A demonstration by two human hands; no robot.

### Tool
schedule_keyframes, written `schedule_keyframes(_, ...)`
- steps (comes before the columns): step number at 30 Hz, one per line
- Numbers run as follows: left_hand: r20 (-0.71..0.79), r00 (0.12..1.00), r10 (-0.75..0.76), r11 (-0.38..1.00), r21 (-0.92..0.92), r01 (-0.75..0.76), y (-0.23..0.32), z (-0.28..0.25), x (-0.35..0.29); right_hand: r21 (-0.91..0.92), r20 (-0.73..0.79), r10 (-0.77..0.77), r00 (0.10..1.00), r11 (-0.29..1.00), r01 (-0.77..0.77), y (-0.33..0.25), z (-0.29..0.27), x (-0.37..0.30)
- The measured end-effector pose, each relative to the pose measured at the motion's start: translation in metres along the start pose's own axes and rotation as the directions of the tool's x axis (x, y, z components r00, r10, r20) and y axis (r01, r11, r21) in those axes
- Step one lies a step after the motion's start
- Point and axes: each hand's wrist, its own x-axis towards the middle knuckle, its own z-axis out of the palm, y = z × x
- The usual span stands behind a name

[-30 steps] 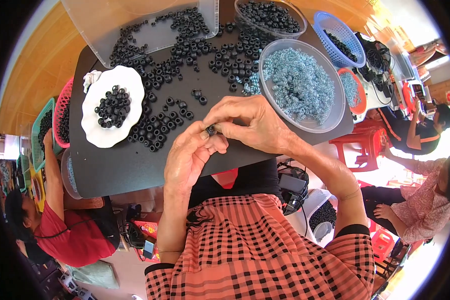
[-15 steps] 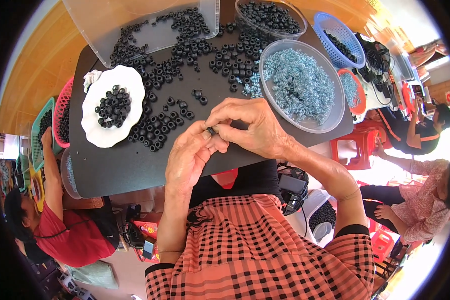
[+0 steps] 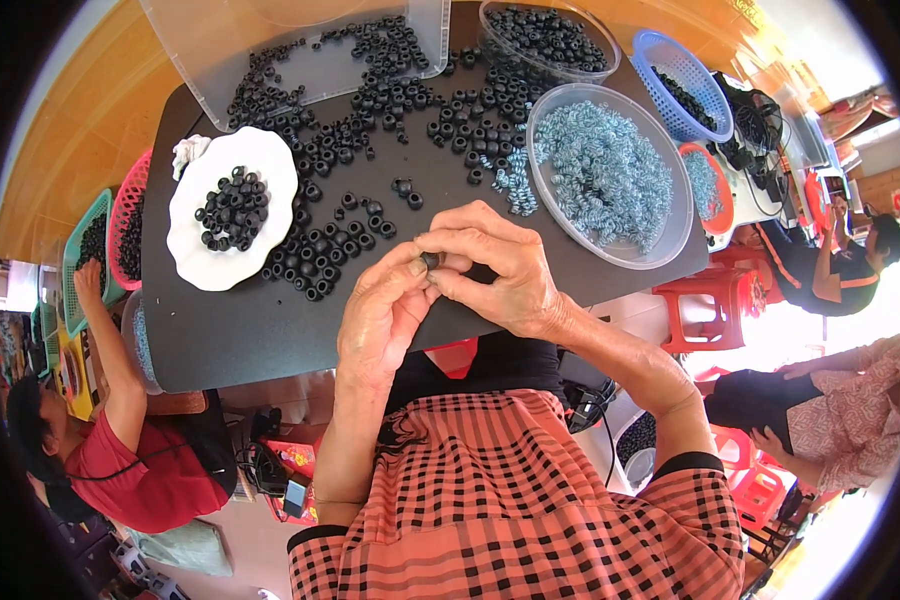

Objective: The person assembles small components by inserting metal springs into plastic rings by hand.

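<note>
Single head-worn fisheye view, looking steeply down, close over black table (image 3: 270, 330)

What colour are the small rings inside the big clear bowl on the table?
The small rings are light blue with white, seen best in the head view.

Bare table (image 3: 240, 330) left of hands (image 3: 440, 290); black rings (image 3: 330, 245) crowd beyond.

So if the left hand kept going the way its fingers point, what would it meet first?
The left hand points up and right, so it would first meet the small black ring pinched at its fingertips, then the right hand. Depth looks shared, since they touch.
</note>
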Motion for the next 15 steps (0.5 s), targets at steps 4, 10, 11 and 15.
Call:
schedule_keyframes(4, 0.028, 1.000, -0.007, 1.000, -0.014, 0.007, -0.0001, -0.0029, 0.0012, -0.025, -0.063, -0.040, 0.997, 0.999, 0.039, 0.0048, 0.0069, -0.0018)
schedule_keyframes(10, 0.044, 0.998, -0.048, 0.999, -0.015, 0.049, 0.0046, -0.0035, 0.0006, -0.020, -0.055, -0.082, 0.995, 0.997, 0.081, 0.0082, 0.0061, -0.0011)
schedule_keyframes(11, 0.045, 0.998, -0.047, 0.999, -0.011, 0.047, 0.0053, -0.0028, 0.0006, -0.002, -0.044, -0.078, 0.996, 0.997, 0.078, 0.0100, 0.0056, -0.0029)
schedule_keyframes(15, 0.070, 0.996, -0.050, 0.999, -0.009, 0.051, 0.0053, -0.0034, -0.0009, 0.024, -0.049, -0.050, 0.998, 0.998, 0.051, 0.0042, 0.0053, -0.0009)
